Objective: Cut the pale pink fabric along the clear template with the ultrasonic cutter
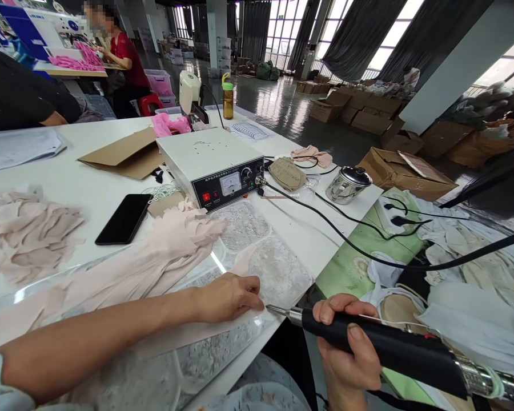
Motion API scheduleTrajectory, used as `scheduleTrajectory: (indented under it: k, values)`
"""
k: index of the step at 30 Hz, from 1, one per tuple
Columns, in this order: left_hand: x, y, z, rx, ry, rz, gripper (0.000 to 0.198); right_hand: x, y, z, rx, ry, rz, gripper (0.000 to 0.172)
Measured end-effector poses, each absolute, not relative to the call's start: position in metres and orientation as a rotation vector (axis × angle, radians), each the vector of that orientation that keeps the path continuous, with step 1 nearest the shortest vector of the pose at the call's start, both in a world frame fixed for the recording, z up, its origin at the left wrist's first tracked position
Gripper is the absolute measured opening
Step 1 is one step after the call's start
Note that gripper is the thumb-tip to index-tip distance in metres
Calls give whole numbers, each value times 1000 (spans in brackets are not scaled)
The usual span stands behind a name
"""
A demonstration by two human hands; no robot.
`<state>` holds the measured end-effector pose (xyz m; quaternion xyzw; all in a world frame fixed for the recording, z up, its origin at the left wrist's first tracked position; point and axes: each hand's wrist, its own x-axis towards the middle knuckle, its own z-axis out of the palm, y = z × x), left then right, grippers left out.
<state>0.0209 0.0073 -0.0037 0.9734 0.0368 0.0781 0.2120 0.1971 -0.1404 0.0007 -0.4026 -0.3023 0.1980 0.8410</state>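
My left hand point(227, 298) presses down at the board's near right corner. Its fingers are curled and closed on the end of a pale pink fabric piece point(197, 334), which lies under my wrist. In my right hand point(346, 342) is a black-handled ultrasonic handpiece point(394, 357), gripped around the body. Its pointed metal tip meets or nearly meets the fabric corner beside my left fingertips; whether they touch I cannot tell. Under the fabric lies a clear, scratched board point(278, 268). More pale pink fabric pieces point(167, 245) are heaped along it behind my forearm.
A white control box point(209, 165) with a dial stands behind, its black cable point(338, 231) running right above my hands. A phone point(124, 218), another fabric pile point(25, 234) and a steel mug point(348, 185) are on the table. White garments point(475, 291) lie at right. A co-worker point(126, 57) sits far left.
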Motion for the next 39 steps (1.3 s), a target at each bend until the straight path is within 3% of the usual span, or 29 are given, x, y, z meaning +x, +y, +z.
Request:
scheduleTrajectory:
  k: [18,27,39]
  values:
    - [22,6,-4,2693,137,175,20,193,-141,7,-850,-637,409,13]
    - [21,7,-5,2674,124,220,22,194,-141,7,-862,-698,440,7]
    - [21,7,-2,2694,119,341,19,194,-140,6,-771,-670,432,14]
